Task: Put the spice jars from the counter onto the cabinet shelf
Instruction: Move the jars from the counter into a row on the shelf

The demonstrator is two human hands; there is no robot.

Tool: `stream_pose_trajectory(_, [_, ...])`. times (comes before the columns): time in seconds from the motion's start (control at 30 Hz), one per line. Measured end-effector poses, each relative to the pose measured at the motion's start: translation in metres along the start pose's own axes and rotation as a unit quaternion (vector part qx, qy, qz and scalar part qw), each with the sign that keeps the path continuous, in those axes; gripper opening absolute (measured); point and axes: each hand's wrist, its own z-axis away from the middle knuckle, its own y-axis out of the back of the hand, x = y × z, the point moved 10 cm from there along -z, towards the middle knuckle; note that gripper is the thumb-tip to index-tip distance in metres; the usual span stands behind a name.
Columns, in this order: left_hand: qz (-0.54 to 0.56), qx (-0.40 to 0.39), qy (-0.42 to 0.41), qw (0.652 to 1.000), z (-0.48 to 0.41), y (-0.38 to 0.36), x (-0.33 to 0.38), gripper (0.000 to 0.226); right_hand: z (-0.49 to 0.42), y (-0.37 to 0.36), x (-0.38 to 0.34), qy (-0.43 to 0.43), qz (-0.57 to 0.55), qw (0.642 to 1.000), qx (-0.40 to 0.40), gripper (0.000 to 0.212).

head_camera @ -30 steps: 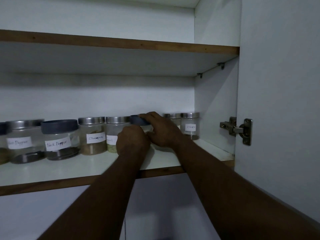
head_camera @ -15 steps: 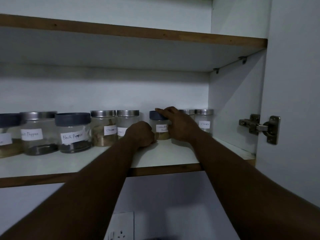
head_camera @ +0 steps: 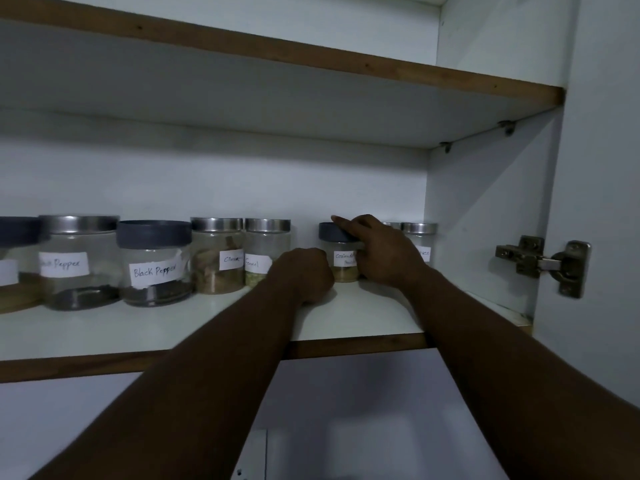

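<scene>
since a second ago your left hand (head_camera: pixel 301 275) has slid off the front of the coriander jar (head_camera: pixel 343 270), so its paper label now shows. the jar stands upright at the back of the cabinet shelf (head_camera: pixel 173 323), between the fennel jar (head_camera: pixel 266 252) and the cloves jar (head_camera: pixel 420 237). your right hand (head_camera: pixel 384 254) holds it from the right, fingers wrapped at its side and the index finger laid flat across the dark matte lid (head_camera: pixel 330 232). your left hand is curled into a fist holding nothing, resting on the shelf just left of the jar; whether it touches the glass can't be told. both forearms reach up and forward. the jar is clear and round, with pale yellow powder at the bottom. the fennel and cloves jars carry brushed metal lids, as does the cinnamon jar (head_camera: pixel 216 258). further left, the black pepper jar (head_camera: pixel 154 265) is wider, with a dark lid. the shelf is smooth white with a brown wood edge.
</scene>
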Motion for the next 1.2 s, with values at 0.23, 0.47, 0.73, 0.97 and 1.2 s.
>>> stream_pose_trajectory(0.23, [0.001, -0.088, 0.012, 0.996, 0.001, -0.019, 0.002, 0.054, 0.001, -0.001, 0.0, 0.016, -0.048, 0.999, 0.006, 0.085])
stream_pose_trajectory(0.47, [0.005, -0.097, 0.007, 0.995, 0.0, -0.02, 0.004, 0.059, 0.003, 0.012, 0.021, -0.042, -0.133, 0.987, 0.085, 0.06])
stream_pose_trajectory(0.73, [0.018, -0.02, 0.032, 0.999, 0.001, -0.002, -0.003, 0.032, 0.016, 0.04, 0.043, -0.105, -0.095, 0.971, 0.193, 0.056])
stream_pose_trajectory(0.97, [0.023, 0.022, 0.06, 0.998, 0.018, 0.017, -0.009, 0.018, 0.015, 0.041, 0.033, -0.098, -0.085, 0.974, 0.184, 0.038])
stream_pose_trajectory(1.2, [0.001, 0.009, 0.029, 1.0, 0.054, 0.025, -0.009, 0.031, 0.007, 0.038, -0.025, 0.002, -0.075, 0.986, 0.148, 0.032])
